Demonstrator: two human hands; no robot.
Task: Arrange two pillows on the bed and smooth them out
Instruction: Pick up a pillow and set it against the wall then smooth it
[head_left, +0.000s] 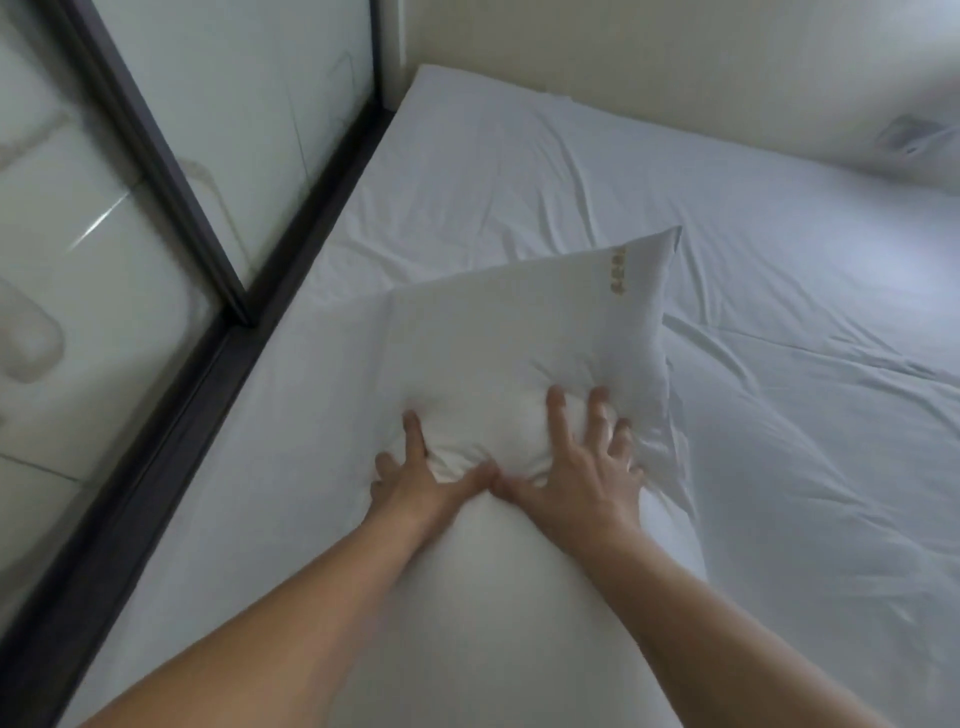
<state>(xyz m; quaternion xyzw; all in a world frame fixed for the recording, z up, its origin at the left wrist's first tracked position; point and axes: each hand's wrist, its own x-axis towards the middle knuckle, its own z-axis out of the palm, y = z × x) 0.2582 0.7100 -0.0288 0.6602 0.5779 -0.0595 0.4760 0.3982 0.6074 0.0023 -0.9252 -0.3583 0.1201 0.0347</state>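
A white pillow (519, 332) with a small row of gold marks near its far corner lies on the white bed sheet (779, 415), angled toward the far right. My left hand (415, 478) and my right hand (582, 467) both press flat on its middle, fingers spread, thumbs nearly touching. The fabric bunches into a puffed fold between them. A second pale pillow (914, 130) shows blurred at the far right edge, near the wall.
A dark-framed glass sliding door (171, 171) runs along the bed's left side, with its dark track (156, 467) tight against the mattress. A cream wall (623, 52) borders the bed's far side. The sheet is wrinkled to the right of the pillow.
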